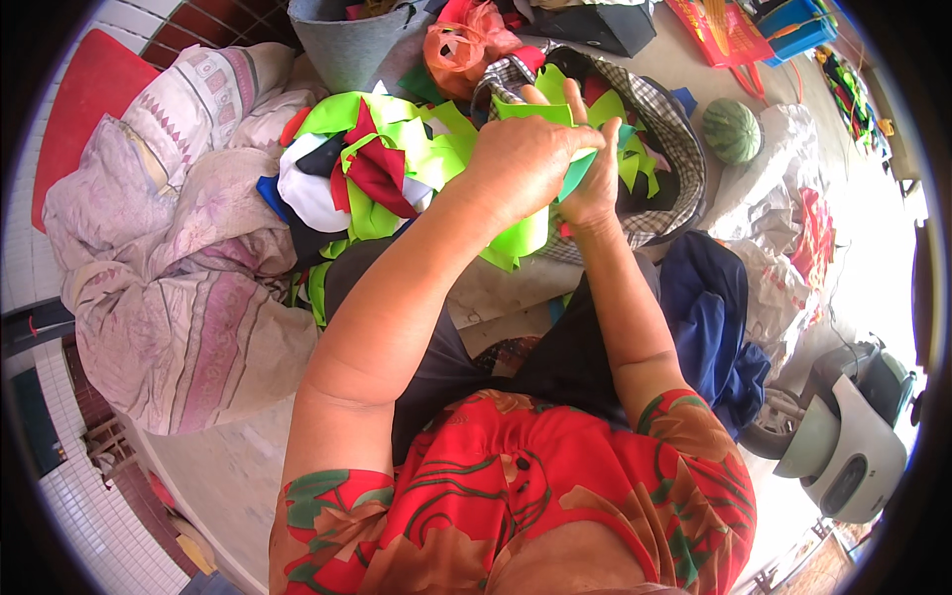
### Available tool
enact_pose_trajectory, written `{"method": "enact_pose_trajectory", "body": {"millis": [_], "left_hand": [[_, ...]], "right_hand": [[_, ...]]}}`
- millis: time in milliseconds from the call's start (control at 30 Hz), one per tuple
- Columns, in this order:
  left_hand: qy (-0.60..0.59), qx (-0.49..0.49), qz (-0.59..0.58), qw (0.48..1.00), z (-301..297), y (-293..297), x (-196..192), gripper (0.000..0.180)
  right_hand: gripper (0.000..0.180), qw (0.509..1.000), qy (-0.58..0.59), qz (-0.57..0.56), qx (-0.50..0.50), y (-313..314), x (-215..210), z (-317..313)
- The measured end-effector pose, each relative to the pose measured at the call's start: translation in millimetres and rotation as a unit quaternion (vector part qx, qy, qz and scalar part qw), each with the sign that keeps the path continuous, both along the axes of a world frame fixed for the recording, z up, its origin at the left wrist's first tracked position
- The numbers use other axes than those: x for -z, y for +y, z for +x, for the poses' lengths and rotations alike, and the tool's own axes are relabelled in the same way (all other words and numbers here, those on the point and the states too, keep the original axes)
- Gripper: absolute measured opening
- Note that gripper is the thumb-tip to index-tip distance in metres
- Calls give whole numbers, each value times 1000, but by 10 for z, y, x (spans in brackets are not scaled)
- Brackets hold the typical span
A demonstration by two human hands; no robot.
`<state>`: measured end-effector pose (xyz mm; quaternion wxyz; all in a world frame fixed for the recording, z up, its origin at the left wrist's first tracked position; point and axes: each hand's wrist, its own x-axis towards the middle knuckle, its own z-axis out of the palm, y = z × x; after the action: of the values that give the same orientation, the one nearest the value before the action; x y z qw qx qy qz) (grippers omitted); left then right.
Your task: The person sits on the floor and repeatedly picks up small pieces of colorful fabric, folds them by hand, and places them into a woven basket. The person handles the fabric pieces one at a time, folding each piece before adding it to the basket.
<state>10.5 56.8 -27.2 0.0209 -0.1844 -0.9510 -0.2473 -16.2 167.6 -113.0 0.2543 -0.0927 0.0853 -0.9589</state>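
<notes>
A checked cloth bag (666, 139) lay open on the floor ahead of the person, holding cut fabric pieces in bright green, teal and red; their number could not be counted. Beside its left edge a loose heap of scraps (372, 169), mostly bright green with red, white and blue among them, spilled over the floor. One grey bucket (342, 45) stood at the far edge, its contents largely out of view, and one orange plastic bag (458, 45) sat just right of it. One striped melon (731, 130) rested right of the checked bag, and a pale patterned blanket (169, 268) was bunched at the left. Both forearms reached forward and met over the bag's near rim. The left hand (521, 159) was curled, fingers closed around a bright green fabric piece (526, 233) that hung below it. The right hand (593, 174) pressed against the left, thumb up, fingers pinching the same bundle together with a teal scrap.
</notes>
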Motion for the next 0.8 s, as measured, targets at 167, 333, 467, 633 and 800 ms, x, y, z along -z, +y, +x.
{"method": "enact_pose_trajectory", "body": {"millis": [167, 333, 467, 633, 800], "left_hand": [[-5, -3, -35, 999, 56, 67, -12, 39], [-63, 30, -41, 997, 80, 64, -54, 26], [-101, 49, -112, 987, 58, 150, -244, 6], [-33, 16, -84, 996, 16, 34, 44, 14], [-10, -38, 17, 999, -94, -461, -157, 15]], "right_hand": [[74, 996, 4, 93, -8, -69, -71, 85], [77, 995, -16, 98, -20, -231, -141, 218], [75, 996, -57, -23, -66, -110, 8, 111], [76, 996, -36, -5, -79, -88, -76, 126], [70, 988, -150, -16, -40, -12, 98, -4]]}}
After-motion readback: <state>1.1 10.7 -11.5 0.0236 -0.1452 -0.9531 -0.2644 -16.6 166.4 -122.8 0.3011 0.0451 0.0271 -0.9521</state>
